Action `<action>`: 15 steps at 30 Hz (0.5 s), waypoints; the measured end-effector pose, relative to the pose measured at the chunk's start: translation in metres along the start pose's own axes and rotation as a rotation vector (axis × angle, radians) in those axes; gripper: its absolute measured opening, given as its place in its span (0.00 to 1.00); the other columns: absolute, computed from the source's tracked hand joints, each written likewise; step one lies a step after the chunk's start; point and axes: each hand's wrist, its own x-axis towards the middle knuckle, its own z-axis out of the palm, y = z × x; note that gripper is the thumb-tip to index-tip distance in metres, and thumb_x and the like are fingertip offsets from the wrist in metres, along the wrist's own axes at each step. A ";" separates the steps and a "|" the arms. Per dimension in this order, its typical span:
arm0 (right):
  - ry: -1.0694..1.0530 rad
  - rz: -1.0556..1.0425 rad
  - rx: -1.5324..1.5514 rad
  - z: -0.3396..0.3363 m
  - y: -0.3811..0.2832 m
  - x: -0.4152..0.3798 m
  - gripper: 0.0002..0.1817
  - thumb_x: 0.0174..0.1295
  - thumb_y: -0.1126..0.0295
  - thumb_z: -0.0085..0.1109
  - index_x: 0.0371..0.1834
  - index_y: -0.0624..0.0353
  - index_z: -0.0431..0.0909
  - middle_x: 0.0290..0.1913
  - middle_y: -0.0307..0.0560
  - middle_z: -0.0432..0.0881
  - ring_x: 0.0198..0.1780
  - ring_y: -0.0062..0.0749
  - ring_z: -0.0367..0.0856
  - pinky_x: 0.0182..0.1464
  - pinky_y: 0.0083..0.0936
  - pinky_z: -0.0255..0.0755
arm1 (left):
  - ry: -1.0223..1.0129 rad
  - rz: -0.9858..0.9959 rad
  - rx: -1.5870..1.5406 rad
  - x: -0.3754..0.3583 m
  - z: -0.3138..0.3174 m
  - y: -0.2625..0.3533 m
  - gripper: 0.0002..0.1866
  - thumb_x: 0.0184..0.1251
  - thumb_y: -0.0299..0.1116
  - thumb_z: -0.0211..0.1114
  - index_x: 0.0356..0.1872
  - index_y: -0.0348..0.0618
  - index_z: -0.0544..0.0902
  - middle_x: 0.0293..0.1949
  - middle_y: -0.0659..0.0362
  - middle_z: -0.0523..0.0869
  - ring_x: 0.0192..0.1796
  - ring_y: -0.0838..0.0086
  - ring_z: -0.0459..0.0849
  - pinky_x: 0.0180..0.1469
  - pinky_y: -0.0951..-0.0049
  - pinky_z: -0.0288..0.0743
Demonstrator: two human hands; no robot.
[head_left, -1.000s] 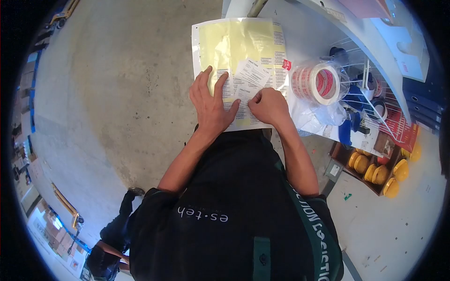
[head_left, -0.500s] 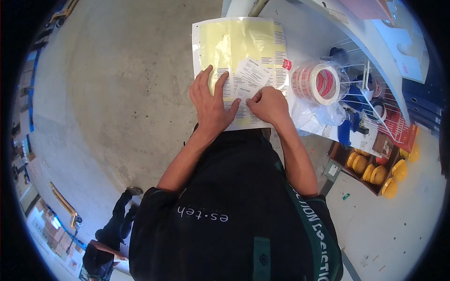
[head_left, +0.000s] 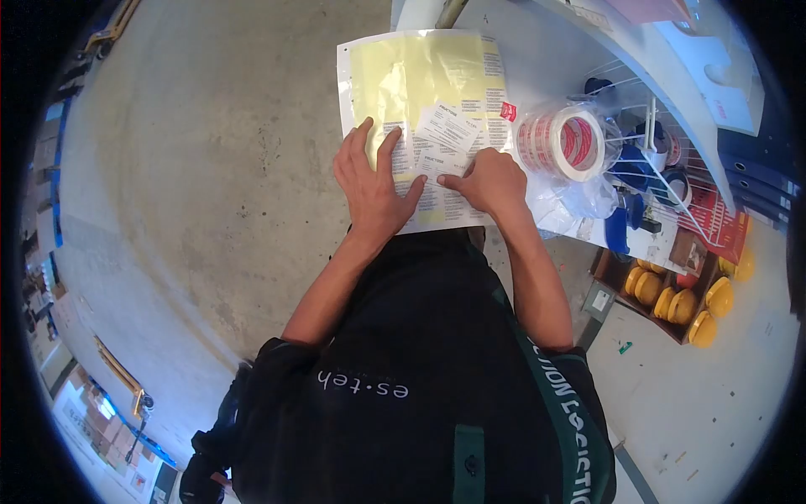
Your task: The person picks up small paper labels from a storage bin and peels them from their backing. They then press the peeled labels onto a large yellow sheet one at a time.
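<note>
A yellow-backed label sheet (head_left: 378, 80) with white margins and rows of small print lies in front of me. Two white printed labels are on it: the tilted upper label (head_left: 453, 126) and the lower label (head_left: 436, 162). My left hand (head_left: 374, 185) rests on the sheet's left part, fingers spread, its thumb at the lower label's left edge. At that label's lower right is my right hand (head_left: 495, 183), fingers curled in and thumb stretched out, pressing on the label. I see nothing held in it.
Right of the sheet stand wrapped rolls of red-and-white tape (head_left: 567, 144) on the white table. A wire rack (head_left: 663, 168) is beyond them. Yellow round objects sit in a brown box (head_left: 651, 312) lower right. Another person (head_left: 210, 458) is partly visible at lower left.
My right hand has gone from a pinch at the lower label to a stretched thumb on it. My left hand stays on the sheet. The person at lower left is now mostly hidden behind me.
</note>
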 end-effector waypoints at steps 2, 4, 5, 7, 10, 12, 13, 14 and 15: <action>0.003 -0.002 0.002 0.000 0.002 -0.001 0.27 0.47 0.43 0.79 0.29 0.61 0.89 0.29 0.53 0.89 0.36 0.46 0.90 0.43 0.38 0.81 | 0.005 0.001 0.000 0.000 0.000 0.000 0.45 0.43 0.38 0.83 0.68 0.48 0.72 0.72 0.43 0.64 0.73 0.46 0.62 0.71 0.43 0.54; 0.004 -0.010 0.003 0.001 0.004 0.000 0.29 0.47 0.42 0.79 0.29 0.61 0.89 0.29 0.54 0.89 0.36 0.45 0.90 0.42 0.37 0.81 | 0.001 -0.006 0.012 0.001 -0.001 0.001 0.45 0.43 0.38 0.83 0.68 0.48 0.72 0.72 0.43 0.64 0.73 0.46 0.62 0.71 0.43 0.54; -0.002 -0.032 0.046 0.001 0.006 0.000 0.27 0.47 0.44 0.80 0.27 0.61 0.89 0.28 0.53 0.88 0.34 0.45 0.89 0.41 0.36 0.80 | 0.003 -0.008 0.014 0.001 -0.002 0.001 0.45 0.43 0.38 0.83 0.68 0.48 0.72 0.72 0.43 0.64 0.73 0.46 0.62 0.71 0.43 0.54; -0.009 -0.056 0.086 0.000 0.011 0.001 0.25 0.47 0.47 0.80 0.26 0.61 0.88 0.27 0.52 0.88 0.33 0.44 0.89 0.39 0.35 0.79 | 0.011 0.007 -0.009 0.000 0.000 0.003 0.43 0.44 0.35 0.81 0.67 0.45 0.73 0.72 0.42 0.64 0.73 0.45 0.61 0.70 0.42 0.54; -0.094 -0.056 0.214 0.001 0.021 0.004 0.22 0.43 0.55 0.84 0.29 0.60 0.85 0.33 0.54 0.88 0.38 0.47 0.88 0.43 0.39 0.79 | 0.016 0.009 -0.012 -0.002 0.001 0.003 0.42 0.44 0.35 0.80 0.66 0.45 0.74 0.72 0.43 0.64 0.73 0.45 0.61 0.70 0.42 0.54; -0.045 -0.108 0.291 0.005 0.029 0.005 0.18 0.44 0.61 0.83 0.26 0.60 0.82 0.31 0.52 0.87 0.36 0.47 0.86 0.42 0.38 0.78 | 0.017 0.001 -0.019 -0.002 0.001 0.002 0.42 0.44 0.35 0.80 0.66 0.45 0.74 0.72 0.43 0.64 0.72 0.45 0.61 0.70 0.41 0.54; -0.045 -0.108 0.290 0.005 0.030 0.006 0.18 0.44 0.61 0.83 0.26 0.60 0.82 0.31 0.52 0.87 0.36 0.47 0.86 0.42 0.38 0.78 | 0.017 -0.006 -0.024 -0.002 0.001 0.002 0.42 0.45 0.35 0.80 0.66 0.45 0.74 0.72 0.43 0.64 0.72 0.45 0.61 0.70 0.41 0.54; -0.041 -0.122 0.293 0.006 0.031 0.006 0.18 0.44 0.63 0.82 0.28 0.60 0.81 0.31 0.52 0.86 0.36 0.47 0.86 0.42 0.37 0.78 | 0.019 -0.007 -0.024 -0.002 0.001 0.002 0.42 0.45 0.35 0.80 0.66 0.45 0.74 0.72 0.43 0.64 0.72 0.45 0.61 0.70 0.41 0.54; -0.038 -0.138 0.297 0.006 0.031 0.007 0.18 0.44 0.65 0.82 0.30 0.61 0.81 0.31 0.52 0.86 0.37 0.46 0.86 0.43 0.37 0.78 | 0.019 -0.002 -0.014 -0.001 0.001 0.001 0.43 0.44 0.36 0.81 0.67 0.46 0.73 0.72 0.43 0.65 0.72 0.45 0.62 0.70 0.43 0.54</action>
